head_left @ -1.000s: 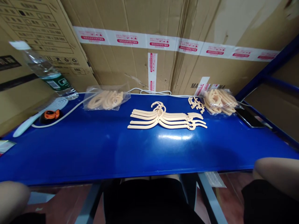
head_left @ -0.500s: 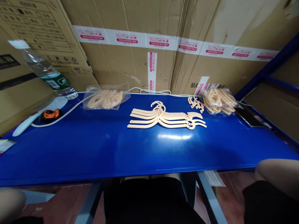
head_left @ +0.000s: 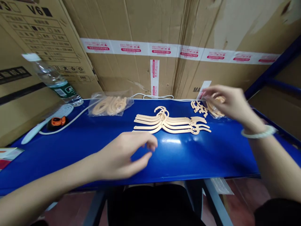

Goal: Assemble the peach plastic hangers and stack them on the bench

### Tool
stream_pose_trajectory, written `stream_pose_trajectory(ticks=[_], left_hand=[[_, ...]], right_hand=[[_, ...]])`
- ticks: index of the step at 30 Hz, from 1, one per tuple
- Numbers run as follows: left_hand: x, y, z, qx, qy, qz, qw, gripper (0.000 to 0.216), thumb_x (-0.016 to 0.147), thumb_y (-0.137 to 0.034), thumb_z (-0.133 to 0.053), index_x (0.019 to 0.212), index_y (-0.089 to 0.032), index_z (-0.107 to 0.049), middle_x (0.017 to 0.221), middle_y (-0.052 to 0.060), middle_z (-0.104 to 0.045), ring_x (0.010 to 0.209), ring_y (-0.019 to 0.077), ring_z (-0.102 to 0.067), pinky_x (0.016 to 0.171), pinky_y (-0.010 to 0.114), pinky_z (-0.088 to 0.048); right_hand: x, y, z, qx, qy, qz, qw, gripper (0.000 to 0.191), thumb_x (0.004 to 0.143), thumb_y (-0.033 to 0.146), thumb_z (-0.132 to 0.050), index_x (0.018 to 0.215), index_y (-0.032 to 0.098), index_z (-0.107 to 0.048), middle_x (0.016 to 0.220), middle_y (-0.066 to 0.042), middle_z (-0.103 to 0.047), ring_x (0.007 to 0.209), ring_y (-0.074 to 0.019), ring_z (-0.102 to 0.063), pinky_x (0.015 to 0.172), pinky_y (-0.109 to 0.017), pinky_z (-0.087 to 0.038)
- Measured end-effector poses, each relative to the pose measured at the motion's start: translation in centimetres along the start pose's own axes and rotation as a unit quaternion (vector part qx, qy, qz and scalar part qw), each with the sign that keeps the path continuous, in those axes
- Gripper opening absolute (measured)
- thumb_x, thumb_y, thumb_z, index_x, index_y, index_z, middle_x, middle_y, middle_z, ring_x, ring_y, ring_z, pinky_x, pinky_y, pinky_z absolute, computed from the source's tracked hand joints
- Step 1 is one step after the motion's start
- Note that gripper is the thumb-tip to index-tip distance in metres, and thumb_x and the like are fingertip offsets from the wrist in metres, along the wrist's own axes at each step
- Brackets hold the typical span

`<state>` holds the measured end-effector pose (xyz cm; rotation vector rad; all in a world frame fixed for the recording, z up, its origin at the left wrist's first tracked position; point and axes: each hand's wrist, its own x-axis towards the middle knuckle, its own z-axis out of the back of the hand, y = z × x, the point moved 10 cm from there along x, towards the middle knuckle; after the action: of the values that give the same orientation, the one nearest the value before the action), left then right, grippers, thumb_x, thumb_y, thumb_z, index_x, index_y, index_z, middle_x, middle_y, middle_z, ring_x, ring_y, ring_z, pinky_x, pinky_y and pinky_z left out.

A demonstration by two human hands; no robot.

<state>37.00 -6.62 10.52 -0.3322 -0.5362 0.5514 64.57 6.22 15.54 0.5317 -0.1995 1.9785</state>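
Note:
Several beige folding clothes hangers [head_left: 175,121] lie overlapped in the middle of the blue table, their hooks bunched at the back. My left hand [head_left: 128,153] is just in front of their left ends, fingers loosely curled and thumb apart, with nothing in it. Farther back on the right, my right hand [head_left: 229,102], wearing a pale bracelet [head_left: 258,133], is over a clear bag of beige hanger parts [head_left: 215,111] and partly covers it. Its fingers are blurred but look apart. Left of that bag lie several small loose beige pieces [head_left: 199,107].
At the back left lies another clear bag of beige parts [head_left: 110,105]. Near it stand a tilted water bottle [head_left: 62,88], a pale brush-like handle [head_left: 35,128] and an orange-and-black object [head_left: 57,122]. A white cable [head_left: 70,121] runs along the back, before cardboard boxes [head_left: 131,18].
Both my hands have come into view over the table, the left before the hangers and the right over the right-hand bag. The view has shifted slightly; the hangers lie as before.

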Motion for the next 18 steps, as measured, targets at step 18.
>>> stream_pose_trajectory(ticks=[18], left_hand=[[1.7, 13.6, -9.0, 0.257, 0.127, 0.173, 0.942, 0.079, 0.103, -0.062, -0.023, 0.161, -0.008, -0.021, 0.168, 0.015, -0.017, 0.157, 0.0321, -0.015, 0.126, 0.058, -0.015]], right_hand=[[-4.3, 4.1, -16.2, -0.051, 0.192, 0.091, 0.976, 0.082, 0.106, 0.059, -0.021, 0.154, -0.007, -0.032, 0.160, -0.032, -0.029, 0.152, -0.0397, -0.024, 0.122, -0.058, -0.027]])
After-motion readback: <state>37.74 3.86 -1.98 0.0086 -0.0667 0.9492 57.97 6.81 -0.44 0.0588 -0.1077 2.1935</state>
